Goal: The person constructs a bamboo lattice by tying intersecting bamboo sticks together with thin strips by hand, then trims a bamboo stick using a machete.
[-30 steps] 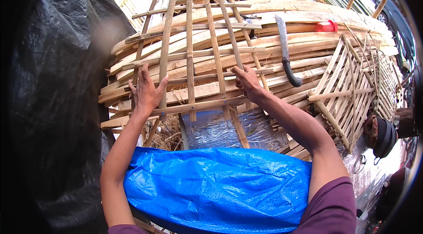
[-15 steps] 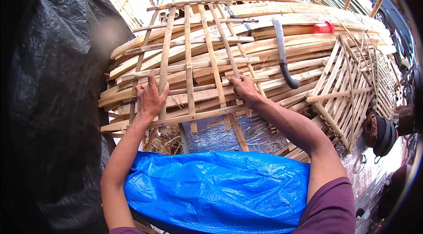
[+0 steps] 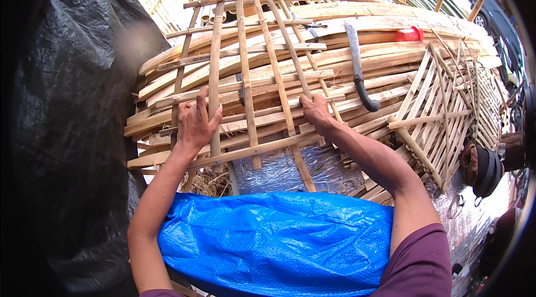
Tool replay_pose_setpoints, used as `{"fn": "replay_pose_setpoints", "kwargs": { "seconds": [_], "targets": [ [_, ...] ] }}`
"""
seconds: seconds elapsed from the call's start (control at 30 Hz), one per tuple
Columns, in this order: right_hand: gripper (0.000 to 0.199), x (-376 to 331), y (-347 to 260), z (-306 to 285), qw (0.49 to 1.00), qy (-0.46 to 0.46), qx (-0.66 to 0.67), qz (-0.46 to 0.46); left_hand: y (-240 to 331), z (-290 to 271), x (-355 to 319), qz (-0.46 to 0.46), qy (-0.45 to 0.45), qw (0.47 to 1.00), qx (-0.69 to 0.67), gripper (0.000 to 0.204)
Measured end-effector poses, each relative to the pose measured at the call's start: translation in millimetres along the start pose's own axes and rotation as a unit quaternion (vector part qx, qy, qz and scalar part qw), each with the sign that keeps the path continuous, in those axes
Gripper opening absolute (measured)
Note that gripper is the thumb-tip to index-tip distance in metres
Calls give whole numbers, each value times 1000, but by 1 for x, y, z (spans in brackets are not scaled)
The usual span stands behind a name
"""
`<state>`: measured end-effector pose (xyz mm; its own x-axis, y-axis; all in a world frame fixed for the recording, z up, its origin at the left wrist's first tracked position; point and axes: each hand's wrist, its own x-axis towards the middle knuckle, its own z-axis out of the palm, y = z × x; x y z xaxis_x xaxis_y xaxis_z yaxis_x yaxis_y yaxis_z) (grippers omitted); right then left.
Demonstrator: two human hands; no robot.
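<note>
A bamboo lattice (image 3: pixel 249 96) of upright slats crossed by thinner strips lies before me over a pile of split bamboo. My left hand (image 3: pixel 195 124) grips its left part, with the thumb and index finger apart around an upright slat. Farther right, my right hand (image 3: pixel 316 111) is closed on the lower end of another slat, near a cross strip. The fingertips of both hands are partly hidden behind the wood. A machete (image 3: pixel 355 54) with a dark, curved handle rests on the pile, to the right of the lattice.
Long split bamboo pieces (image 3: pixel 385 54) run across beneath the lattice. A red cup-like object (image 3: pixel 410 34) sits on them. At right lies another slatted bamboo panel (image 3: pixel 432 112). Blue sheeting (image 3: pixel 273 241) covers my lap, and a black tarp (image 3: pixel 84 129) hangs at left.
The lattice has turned slightly counterclockwise: its lower end has shifted right and its top bar up and a little left. Both my hands have moved slightly right with it.
</note>
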<state>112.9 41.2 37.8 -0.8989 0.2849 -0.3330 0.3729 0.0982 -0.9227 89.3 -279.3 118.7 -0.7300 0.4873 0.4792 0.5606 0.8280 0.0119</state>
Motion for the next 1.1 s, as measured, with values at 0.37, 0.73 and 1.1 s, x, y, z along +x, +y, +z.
{"fn": "replay_pose_setpoints", "kwargs": {
  "seconds": [0.37,0.73,1.1],
  "targets": [
    [25,-9,1,1,996,-53,13,67,1,-5,0,-124,-105,983,-83,62],
    [19,-12,8,6,992,-104,58,43,-10,1,-6,-129,-90,983,-98,64],
    [16,-15,2,5,992,-79,55,86,-10,2,-9,-121,-74,986,-85,64]
  ]
}}
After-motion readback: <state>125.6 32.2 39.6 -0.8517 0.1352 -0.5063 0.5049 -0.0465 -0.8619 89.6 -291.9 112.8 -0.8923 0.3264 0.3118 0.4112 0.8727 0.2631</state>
